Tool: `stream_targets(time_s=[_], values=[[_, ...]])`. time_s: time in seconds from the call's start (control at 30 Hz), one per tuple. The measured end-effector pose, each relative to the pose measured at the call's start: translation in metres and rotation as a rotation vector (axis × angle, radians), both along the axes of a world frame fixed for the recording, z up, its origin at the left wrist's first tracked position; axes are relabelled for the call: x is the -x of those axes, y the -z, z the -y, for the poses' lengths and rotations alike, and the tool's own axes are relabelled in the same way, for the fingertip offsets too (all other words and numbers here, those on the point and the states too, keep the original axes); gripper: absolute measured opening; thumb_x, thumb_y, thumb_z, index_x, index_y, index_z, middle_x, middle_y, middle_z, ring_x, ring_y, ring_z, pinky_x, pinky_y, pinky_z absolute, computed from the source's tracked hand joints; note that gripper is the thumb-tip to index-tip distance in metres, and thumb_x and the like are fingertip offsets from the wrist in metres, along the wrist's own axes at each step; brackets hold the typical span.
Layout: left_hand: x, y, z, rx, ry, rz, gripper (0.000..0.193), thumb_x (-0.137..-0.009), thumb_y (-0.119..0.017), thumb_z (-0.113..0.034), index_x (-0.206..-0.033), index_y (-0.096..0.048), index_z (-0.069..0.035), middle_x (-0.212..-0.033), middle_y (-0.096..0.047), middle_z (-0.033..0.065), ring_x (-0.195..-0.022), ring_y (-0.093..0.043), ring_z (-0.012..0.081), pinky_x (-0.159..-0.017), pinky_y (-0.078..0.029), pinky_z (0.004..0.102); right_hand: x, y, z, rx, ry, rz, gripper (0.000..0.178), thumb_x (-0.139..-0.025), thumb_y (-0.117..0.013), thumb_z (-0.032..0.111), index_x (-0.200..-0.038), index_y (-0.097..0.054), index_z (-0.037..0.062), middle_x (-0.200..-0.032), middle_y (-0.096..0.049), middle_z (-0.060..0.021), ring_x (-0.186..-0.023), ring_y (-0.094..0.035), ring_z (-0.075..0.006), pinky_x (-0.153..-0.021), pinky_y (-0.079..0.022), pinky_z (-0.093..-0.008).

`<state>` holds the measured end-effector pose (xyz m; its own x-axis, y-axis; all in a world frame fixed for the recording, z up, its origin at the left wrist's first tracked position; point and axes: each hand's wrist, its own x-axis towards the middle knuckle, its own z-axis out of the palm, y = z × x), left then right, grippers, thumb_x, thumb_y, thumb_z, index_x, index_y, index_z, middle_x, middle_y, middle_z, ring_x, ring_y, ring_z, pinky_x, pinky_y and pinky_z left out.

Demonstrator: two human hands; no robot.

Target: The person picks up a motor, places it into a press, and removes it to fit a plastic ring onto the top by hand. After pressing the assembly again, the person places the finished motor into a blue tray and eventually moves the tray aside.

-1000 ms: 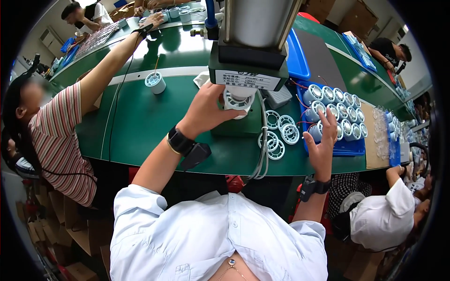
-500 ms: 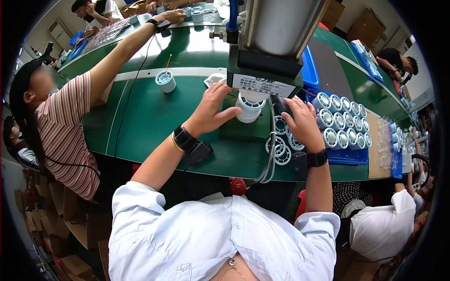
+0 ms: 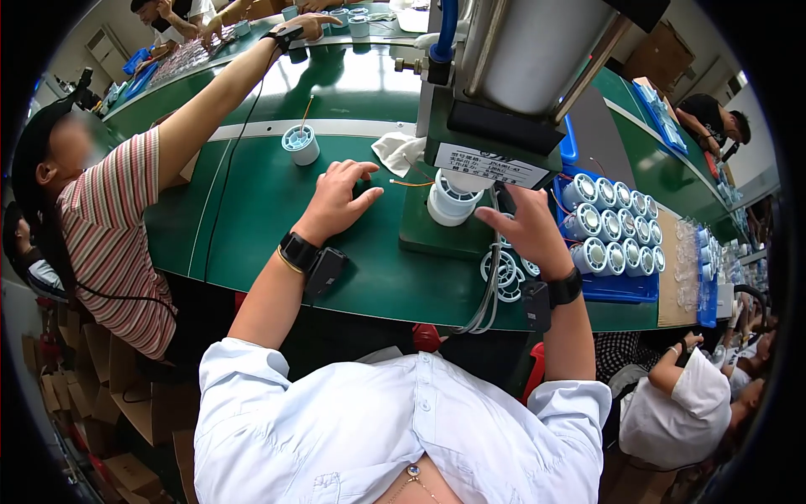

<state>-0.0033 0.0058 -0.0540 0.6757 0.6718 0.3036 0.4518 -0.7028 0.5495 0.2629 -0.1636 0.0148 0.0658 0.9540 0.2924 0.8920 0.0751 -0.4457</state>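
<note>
A pale blue plastic cup-shaped housing (image 3: pixel 449 208) stands on the green base (image 3: pixel 428 238) of a press (image 3: pixel 495 126), directly under its ram. A thin wire lead (image 3: pixel 411 183) sticks out from its left side. My left hand (image 3: pixel 336 202) is over the green table left of the press, fingers and thumb apart, holding nothing. Right of the housing is my right hand (image 3: pixel 533 235), close beside the press head. Its thumb points out toward the housing, and the fingertips are partly hidden by the press head. Nothing shows in its grasp.
Similar housings (image 3: pixel 613 223) fill a blue tray (image 3: pixel 621 288) at right. Loose pale rings (image 3: pixel 504 277) and grey cables (image 3: pixel 487 307) lie by the base. Another housing (image 3: pixel 300 145) stands at left; a white cloth (image 3: pixel 399 154) is behind. A co-worker's arm (image 3: pixel 222 97) reaches over the table.
My left hand has drawn away from the housing to the left and down. My right hand has shifted slightly left and stays near the press head. The view has shifted slightly.
</note>
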Motion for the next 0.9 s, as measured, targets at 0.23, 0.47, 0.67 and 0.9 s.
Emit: stream_targets(time_s=[0.23, 0.47, 0.67, 0.9], values=[[0.001, 0.003, 0.002, -0.031, 0.061, 0.02, 0.035, -0.086, -0.067, -0.028, -0.117, -0.062, -0.013, -0.105, -0.062, 0.0052, -0.103, -0.054, 0.0261, -0.087, -0.04, 0.0387, 0.035, 0.001, -0.017, -0.016, -0.079, -0.608, 0.035, -0.08, -0.076, 0.023, -0.103, -0.066, -0.0015, -0.097, -0.069, -0.0153, -0.102, -0.06, -0.0229, -0.089, -0.047, -0.0349], [0.004, -0.004, 0.002, -0.055, 0.073, -0.008, 0.034, -0.086, -0.067, -0.026, -0.116, -0.063, -0.012, -0.107, -0.062, 0.0064, -0.106, -0.053, 0.0262, -0.089, -0.041, 0.0389, 0.01, 0.017, 0.03, -0.399, 0.041, -0.367, 0.065, -0.068, -0.078, -0.002, -0.125, -0.049, 0.0094, -0.127, -0.061, -0.0125, -0.121, -0.054, -0.0335, -0.101, -0.042, -0.0391], [0.004, -0.004, 0.002, -0.068, 0.075, -0.034, 0.034, -0.086, -0.067, -0.025, -0.116, -0.063, -0.011, -0.109, -0.062, 0.0068, -0.106, -0.053, 0.0268, -0.09, -0.041, 0.0381, 0.006, 0.025, 0.064, -0.547, -0.067, 0.013, 0.068, -0.069, -0.078, -0.003, -0.125, -0.043, 0.0123, -0.132, -0.056, -0.014, -0.126, -0.051, -0.031, -0.101, -0.042, -0.0412], [0.002, -0.001, 0.0, -0.09, 0.084, -0.023, 0.033, -0.084, -0.068, -0.021, -0.115, -0.063, -0.009, -0.11, -0.061, 0.0086, -0.106, -0.054, 0.0285, -0.092, -0.041, 0.0385, -0.005, 0.028, 0.087, -0.517, 0.025, 0.008, 0.066, -0.064, -0.08, 0.0, -0.121, -0.048, 0.0126, -0.13, -0.058, -0.011, -0.124, -0.051, -0.0315, -0.101, -0.037, -0.042]])
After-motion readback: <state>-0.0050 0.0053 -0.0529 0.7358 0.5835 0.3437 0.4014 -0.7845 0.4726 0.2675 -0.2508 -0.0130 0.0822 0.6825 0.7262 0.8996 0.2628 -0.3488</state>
